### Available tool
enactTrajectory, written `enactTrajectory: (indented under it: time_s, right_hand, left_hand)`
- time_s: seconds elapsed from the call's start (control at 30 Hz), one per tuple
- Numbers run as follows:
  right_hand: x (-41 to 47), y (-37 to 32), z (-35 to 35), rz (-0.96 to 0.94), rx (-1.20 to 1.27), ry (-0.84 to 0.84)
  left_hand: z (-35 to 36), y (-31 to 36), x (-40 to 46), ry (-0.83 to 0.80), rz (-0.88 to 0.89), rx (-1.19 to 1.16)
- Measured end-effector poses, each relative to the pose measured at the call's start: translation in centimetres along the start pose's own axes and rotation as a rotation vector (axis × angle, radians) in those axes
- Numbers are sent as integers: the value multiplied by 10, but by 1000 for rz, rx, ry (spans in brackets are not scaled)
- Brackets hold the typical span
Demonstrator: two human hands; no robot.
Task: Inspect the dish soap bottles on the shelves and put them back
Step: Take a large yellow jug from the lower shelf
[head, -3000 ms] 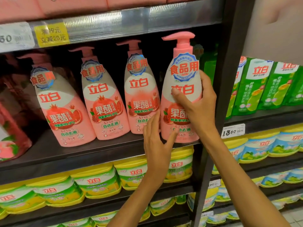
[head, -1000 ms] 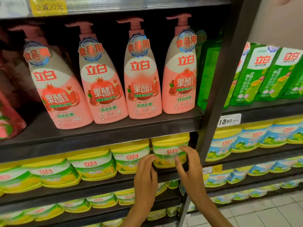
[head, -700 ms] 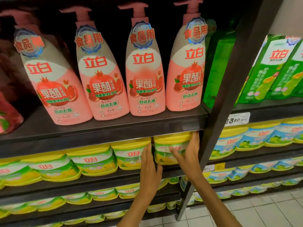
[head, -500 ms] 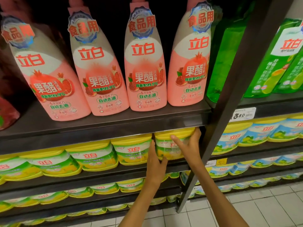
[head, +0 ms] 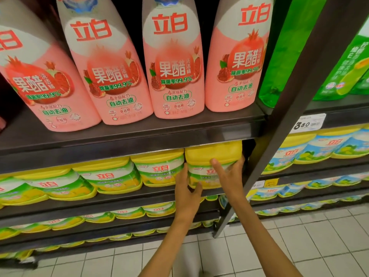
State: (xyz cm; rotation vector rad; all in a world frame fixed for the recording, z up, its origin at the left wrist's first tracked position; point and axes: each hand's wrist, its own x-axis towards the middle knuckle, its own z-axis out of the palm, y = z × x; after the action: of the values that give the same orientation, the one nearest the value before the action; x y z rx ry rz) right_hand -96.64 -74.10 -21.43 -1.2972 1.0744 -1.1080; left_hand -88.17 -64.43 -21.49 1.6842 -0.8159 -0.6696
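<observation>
The yellow dish soap bottle (head: 213,153) with a green and white label stands at the right end of the second shelf, partly under the shelf edge above. My right hand (head: 229,176) grips its right side, thumb across the front. My left hand (head: 186,189) holds its left side, fingers in the gap beside the neighbouring yellow bottle (head: 159,166), thumb at the lower front. Several pink pomegranate bottles (head: 173,72) stand in a row on the shelf above.
A dark slanted shelf post (head: 279,124) rises just right of my right hand. More yellow bottles (head: 107,176) fill the second shelf to the left. Green bottles and pouches (head: 343,62) and blue-labelled packs (head: 319,148) sit in the bay beyond the post. White tiled floor (head: 299,246) lies below.
The view has moved closer and lower. Both hands have closed in on the rightmost yellow bottle; my right thumb now lies across its front and my left fingers reach up its left side.
</observation>
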Motion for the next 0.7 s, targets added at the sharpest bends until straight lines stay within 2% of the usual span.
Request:
enactTrajectory:
  time_s: [0.13,0.27,0.37,0.53,0.7]
  right_hand:
    - [-37,0,6,-34,8,88]
    - [-64,4,3,-67,-26,155]
    - [-58,7,-19,-92,-122,62]
    - [-57,7,-39,-120,-224,-161]
    - [-55,-2,-37,-125,-167,-113]
  left_hand:
    - [-11,-10,-5,20,37,-69]
    - [-18,-18,-1,-7,-8,-46]
    - [-19,-23,0,-69,-5,39]
    - [-22,-30,-1,-79,-4,-30]
    - [-27,-23,-5,-132,-41,-187]
